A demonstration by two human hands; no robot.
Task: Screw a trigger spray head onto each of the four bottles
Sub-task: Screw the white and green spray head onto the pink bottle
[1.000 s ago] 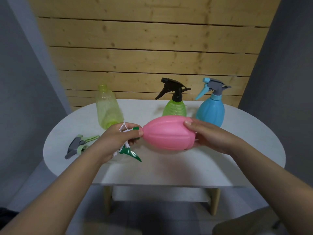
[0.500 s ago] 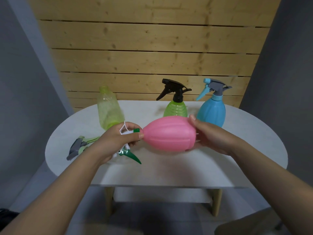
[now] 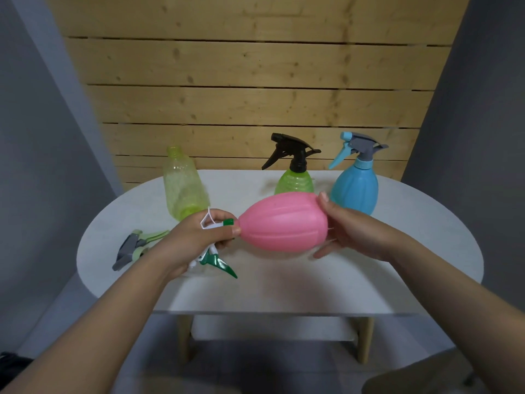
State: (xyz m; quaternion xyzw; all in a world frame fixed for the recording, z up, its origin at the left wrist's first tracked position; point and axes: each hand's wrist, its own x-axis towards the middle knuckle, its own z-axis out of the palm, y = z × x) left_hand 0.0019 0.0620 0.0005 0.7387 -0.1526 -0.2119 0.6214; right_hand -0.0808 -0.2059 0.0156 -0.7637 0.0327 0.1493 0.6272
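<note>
A pink ribbed bottle [image 3: 284,223] lies sideways in the air above the table, its neck pointing left. My right hand [image 3: 345,227] grips its base. My left hand [image 3: 199,237] is closed around a white and green trigger spray head [image 3: 218,261] at the pink bottle's neck; the joint itself is hidden by my fingers. A yellow-green bottle [image 3: 184,184] stands open-necked at the back left. A grey and light green spray head [image 3: 136,247] lies loose on the table's left side. At the back stand a green bottle [image 3: 295,182] with a black head and a blue bottle [image 3: 356,186] with a grey and blue head.
The round white table [image 3: 284,282] has its front edge close below my hands. A wall of wooden planks [image 3: 250,95] rises directly behind the table. Grey walls flank both sides.
My right hand has shifted its grip on the pink bottle's base, as if turning it. The left hand keeps its hold on the spray head. The rest is unmoved.
</note>
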